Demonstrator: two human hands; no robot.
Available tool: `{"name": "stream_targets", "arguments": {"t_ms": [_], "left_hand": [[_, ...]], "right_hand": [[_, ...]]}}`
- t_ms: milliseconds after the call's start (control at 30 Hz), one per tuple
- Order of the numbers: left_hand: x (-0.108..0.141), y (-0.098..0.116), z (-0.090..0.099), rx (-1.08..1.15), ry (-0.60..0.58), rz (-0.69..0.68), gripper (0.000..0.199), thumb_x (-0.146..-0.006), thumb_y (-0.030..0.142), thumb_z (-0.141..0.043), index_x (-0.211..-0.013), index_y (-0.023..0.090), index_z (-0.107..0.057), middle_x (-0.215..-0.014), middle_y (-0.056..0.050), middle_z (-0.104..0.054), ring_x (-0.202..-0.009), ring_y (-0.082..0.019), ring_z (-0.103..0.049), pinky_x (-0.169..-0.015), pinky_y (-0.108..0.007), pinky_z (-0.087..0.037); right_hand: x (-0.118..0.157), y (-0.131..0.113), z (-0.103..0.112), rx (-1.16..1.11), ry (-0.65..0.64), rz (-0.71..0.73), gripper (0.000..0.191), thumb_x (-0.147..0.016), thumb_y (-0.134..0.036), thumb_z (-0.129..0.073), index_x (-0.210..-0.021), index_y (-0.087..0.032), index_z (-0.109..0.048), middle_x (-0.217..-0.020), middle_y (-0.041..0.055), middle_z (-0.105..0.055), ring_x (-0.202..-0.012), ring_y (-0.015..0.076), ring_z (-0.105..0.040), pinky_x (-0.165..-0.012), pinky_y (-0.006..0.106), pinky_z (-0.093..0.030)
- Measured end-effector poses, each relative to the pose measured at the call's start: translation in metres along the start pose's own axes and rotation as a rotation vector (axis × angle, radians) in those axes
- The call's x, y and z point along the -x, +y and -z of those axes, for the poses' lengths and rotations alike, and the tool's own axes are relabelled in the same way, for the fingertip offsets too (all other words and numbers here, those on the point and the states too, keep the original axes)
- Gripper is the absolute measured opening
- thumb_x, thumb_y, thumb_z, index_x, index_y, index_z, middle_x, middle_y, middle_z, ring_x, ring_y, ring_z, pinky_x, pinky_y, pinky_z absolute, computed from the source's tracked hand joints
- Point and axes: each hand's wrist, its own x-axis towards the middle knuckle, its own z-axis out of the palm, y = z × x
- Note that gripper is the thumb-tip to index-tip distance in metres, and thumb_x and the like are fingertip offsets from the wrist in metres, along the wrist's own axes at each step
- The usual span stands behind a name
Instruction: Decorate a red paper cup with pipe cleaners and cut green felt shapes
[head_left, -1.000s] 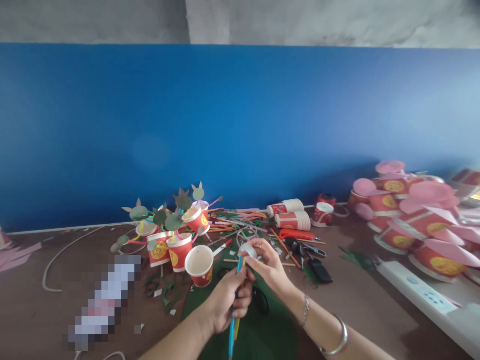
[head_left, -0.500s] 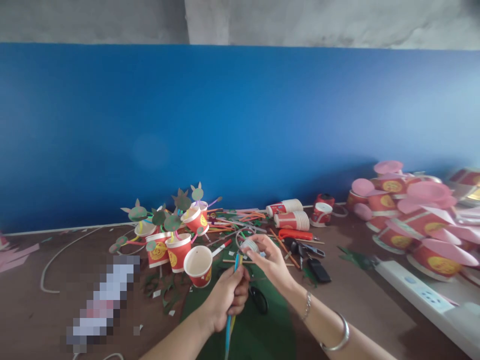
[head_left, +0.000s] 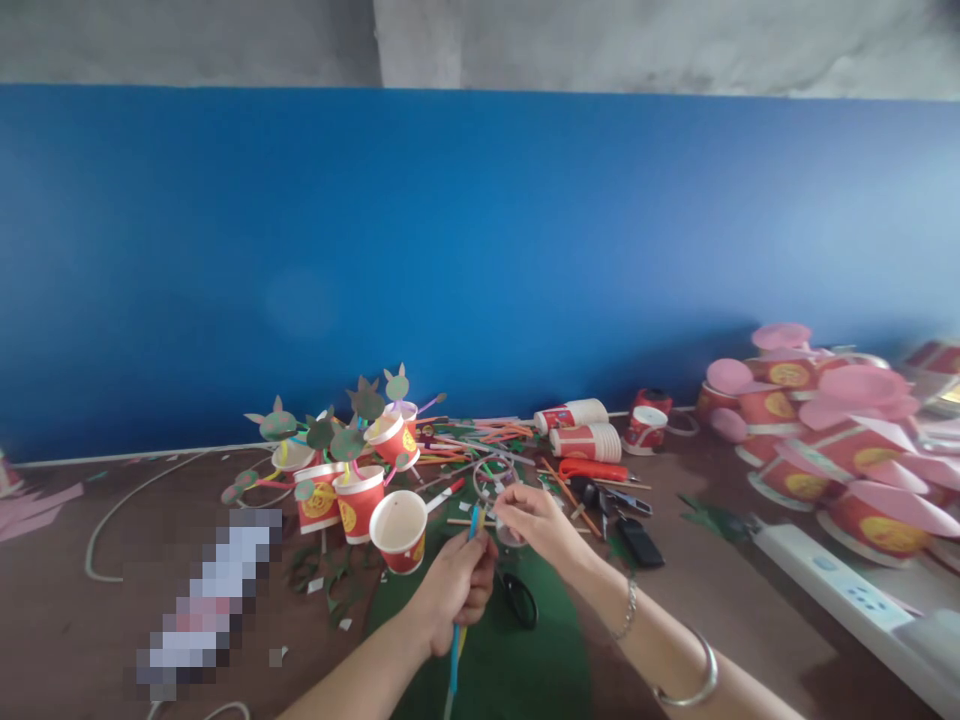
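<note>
My left hand (head_left: 457, 590) is closed round a blue strip (head_left: 454, 655) and a yellow strip (head_left: 463, 635), whose top ends stick up above the thumb. Close to those ends, the fingers of my right hand (head_left: 536, 520) are pinched together. A pale, see-through roll that looks like clear tape (head_left: 512, 536) shows under the right fingers, partly hidden by them. Below the hands, black-handled scissors (head_left: 520, 602) lie on a green sheet (head_left: 495, 670). To the left of my hands stands a red and white paper cup (head_left: 398, 530).
Paper cups with green animal heads (head_left: 358, 500) stand at left. Behind my hands are loose coloured strips (head_left: 450, 440), stacked cups (head_left: 585, 441), an orange cutter (head_left: 592, 469) and keys (head_left: 634, 503). A white power strip (head_left: 832, 580) and pink-topped cups (head_left: 874, 520) are at right.
My right hand has turned and its fingers have closed into a pinch near the strip ends. The pale roll now shows lower, under the fingers. My left hand keeps its hold.
</note>
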Motion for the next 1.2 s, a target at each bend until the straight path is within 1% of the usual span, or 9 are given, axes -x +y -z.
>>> {"name": "stream_targets", "arguments": {"t_ms": [167, 300, 467, 633, 867, 1000, 1100, 1200], "left_hand": [[0.003, 0.001, -0.004, -0.062, 0.022, -0.023, 0.043, -0.071, 0.062, -0.053, -0.074, 0.021, -0.040, -0.047, 0.013, -0.024, -0.036, -0.002, -0.011, -0.038, -0.021, 0.001], [0.003, 0.000, -0.004, -0.084, 0.031, -0.038, 0.045, -0.071, 0.064, -0.052, -0.073, 0.021, -0.040, -0.047, 0.013, -0.024, -0.036, -0.002, -0.012, -0.038, -0.020, 0.001], [0.000, -0.003, -0.005, -0.134, 0.047, -0.054, 0.047, -0.072, 0.067, -0.047, -0.072, 0.021, -0.040, -0.046, 0.013, -0.022, -0.035, -0.002, -0.011, -0.037, -0.020, 0.000], [0.002, -0.004, -0.007, -0.161, 0.060, -0.080, 0.049, -0.072, 0.070, -0.044, -0.071, 0.021, -0.038, -0.044, 0.013, -0.020, -0.035, -0.002, -0.010, -0.036, -0.020, -0.002], [0.002, -0.003, -0.008, -0.187, 0.073, -0.115, 0.050, -0.072, 0.071, -0.043, -0.071, 0.021, -0.038, -0.045, 0.013, -0.025, -0.034, -0.002, -0.013, -0.035, -0.019, -0.005], [0.004, -0.002, -0.008, -0.194, 0.072, -0.118, 0.051, -0.070, 0.072, -0.044, -0.070, 0.021, -0.037, -0.045, 0.013, -0.023, -0.035, -0.002, -0.013, -0.035, -0.020, -0.005], [0.005, -0.001, -0.008, -0.190, 0.049, -0.120, 0.051, -0.071, 0.072, -0.043, -0.071, 0.021, -0.039, -0.045, 0.013, -0.022, -0.036, -0.003, -0.012, -0.035, -0.020, -0.004], [0.006, -0.001, -0.008, -0.202, 0.032, -0.121, 0.050, -0.072, 0.070, -0.044, -0.071, 0.020, -0.040, -0.045, 0.012, -0.022, -0.036, -0.003, -0.012, -0.035, -0.021, -0.005]], "right_hand": [[0.004, 0.000, -0.006, 0.067, 0.007, 0.062, 0.015, -0.072, -0.028, -0.056, -0.062, -0.017, -0.055, -0.051, -0.0037, -0.050, -0.046, 0.0090, -0.043, -0.044, 0.020, -0.030], [0.008, -0.006, -0.008, 0.165, 0.050, 0.110, 0.013, -0.072, -0.027, -0.055, -0.063, -0.017, -0.056, -0.055, -0.0021, -0.055, -0.050, 0.0107, -0.047, -0.046, 0.021, -0.033], [0.012, -0.012, -0.009, 0.260, 0.079, 0.113, 0.014, -0.073, -0.027, -0.054, -0.063, -0.019, -0.058, -0.051, -0.0019, -0.057, -0.049, 0.0118, -0.050, -0.048, 0.021, -0.034], [0.014, -0.013, -0.011, 0.326, 0.118, 0.130, 0.014, -0.072, -0.029, -0.056, -0.063, -0.020, -0.059, -0.048, -0.0034, -0.057, -0.048, 0.0118, -0.051, -0.054, 0.023, -0.037], [0.015, -0.015, -0.011, 0.362, 0.121, 0.114, 0.015, -0.072, -0.034, -0.059, -0.066, -0.020, -0.060, -0.051, -0.0033, -0.059, -0.050, 0.0127, -0.053, -0.059, 0.025, -0.038], [0.015, -0.015, -0.010, 0.346, 0.130, 0.111, 0.015, -0.072, -0.036, -0.061, -0.072, -0.021, -0.061, -0.048, -0.0038, -0.057, -0.049, 0.0133, -0.052, -0.057, 0.024, -0.037], [0.013, -0.014, -0.009, 0.321, 0.118, 0.117, 0.018, -0.071, -0.037, -0.061, -0.076, -0.020, -0.063, -0.049, -0.0035, -0.058, -0.049, 0.0133, -0.052, -0.054, 0.023, -0.037], [0.012, -0.012, -0.007, 0.306, 0.078, 0.113, 0.019, -0.071, -0.038, -0.061, -0.073, -0.020, -0.065, -0.051, -0.0025, -0.059, -0.049, 0.0134, -0.053, -0.052, 0.023, -0.036]]}}
